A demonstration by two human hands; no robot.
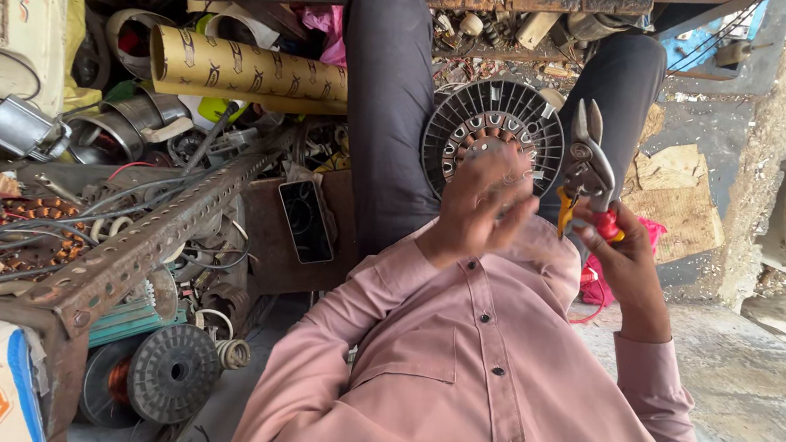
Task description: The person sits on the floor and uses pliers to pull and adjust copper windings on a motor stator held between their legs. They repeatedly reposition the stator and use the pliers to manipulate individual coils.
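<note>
Red-handled snips (pixel 590 167) sit clenched in my right hand (pixel 632 256). My left hand (pixel 478 200) is spread open, blurred, over the grey finned motor housing (pixel 492 116) on my lap.

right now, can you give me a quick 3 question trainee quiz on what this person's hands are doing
1. True or false: the right hand holds snips with red and yellow handles.
2. What does the left hand reach over? A) cardboard tube B) round finned motor part C) scissors
3. Where does the round finned motor part rest?

Key: 1 true. 2 B. 3 On the person's lap, between the legs.
</note>
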